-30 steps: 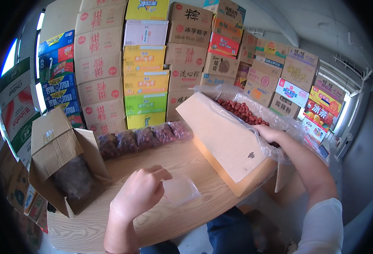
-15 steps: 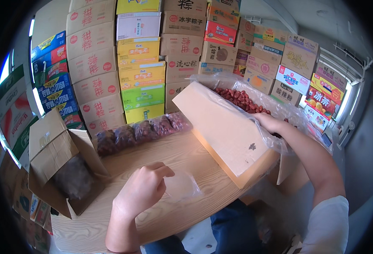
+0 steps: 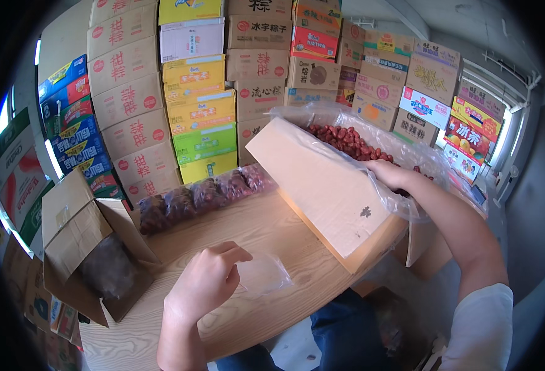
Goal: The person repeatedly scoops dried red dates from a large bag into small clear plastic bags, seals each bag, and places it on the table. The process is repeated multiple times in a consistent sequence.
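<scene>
My left hand [image 3: 203, 279] is curled above the table, its thumb and fingers pinched at the near side of a small clear plastic bag [image 3: 265, 276]. The bag looks flat and see-through. On the right, my right hand [image 3: 388, 175] reaches over the edge of a large cardboard box [image 3: 322, 185] with a clear plastic liner [image 3: 425, 167]. Red dates [image 3: 346, 141] fill the part of the box that shows. The fingers of that hand are down among the dates and hidden by the liner and box wall.
Filled bags of dark red dates [image 3: 206, 196] stand in a row along the back of the wooden table [image 3: 235, 226]. At the left, an open carton [image 3: 75, 226] on its side holds clear plastic bags [image 3: 107, 266]. Stacked cartons [image 3: 198, 111] rise behind the table.
The view has shifted slightly. My right hand stays in the date box, and my left hand keeps nearly the same curled pose beside the clear bag.
</scene>
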The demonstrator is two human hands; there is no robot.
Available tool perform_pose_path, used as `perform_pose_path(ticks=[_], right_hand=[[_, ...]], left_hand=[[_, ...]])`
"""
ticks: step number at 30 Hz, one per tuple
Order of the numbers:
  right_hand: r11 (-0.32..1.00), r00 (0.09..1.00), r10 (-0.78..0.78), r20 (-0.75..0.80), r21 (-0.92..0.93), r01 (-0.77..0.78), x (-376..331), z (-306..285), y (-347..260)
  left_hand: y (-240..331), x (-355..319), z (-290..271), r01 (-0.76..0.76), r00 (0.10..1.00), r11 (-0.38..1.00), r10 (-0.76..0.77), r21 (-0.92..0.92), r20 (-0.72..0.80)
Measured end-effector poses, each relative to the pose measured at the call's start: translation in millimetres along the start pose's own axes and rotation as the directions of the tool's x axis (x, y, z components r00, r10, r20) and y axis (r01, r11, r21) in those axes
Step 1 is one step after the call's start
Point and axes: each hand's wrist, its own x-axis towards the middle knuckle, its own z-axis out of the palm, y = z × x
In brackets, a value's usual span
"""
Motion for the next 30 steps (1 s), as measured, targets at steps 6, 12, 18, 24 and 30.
perform_pose_path(ticks=[6, 12, 18, 24, 30], right_hand=[[0.998, 0.999, 0.028, -0.044, -0.061, -0.031, 0.2, -0.2, 3.2], [0.995, 0.998, -0.058, -0.038, -0.083, 0.055, -3.6, -6.1, -16.4], [0.98, 0.988, 0.145, 0.049, 0.129, -0.151, -0.5, -6.1, -18.0], [0.96, 0.984, 0.17, 0.056, 0.217, -0.178, 5.3, -0.4, -8.3], [0.912, 0.972, 0.231, 0.043, 0.339, -0.232, 8.3, 3.1, -6.8]], left_hand=[[1.2, 2.2, -1.2, -0.009, 1.0, 1.0, 0.009, -0.021, 0.024], [-4.1, -0.2, 0.5, -0.008, 1.0, 1.0, 0.008, -0.013, 0.016], [-4.3, -1.3, -3.0, 0.02, 1.0, 1.0, -0.02, 0.012, -0.014], [-4.0, 0.4, -1.1, -0.054, 0.996, 0.998, 0.05, -0.046, -0.071], [-3.0, 2.7, 3.5, -0.056, 0.995, 0.998, 0.053, -0.036, -0.082]])
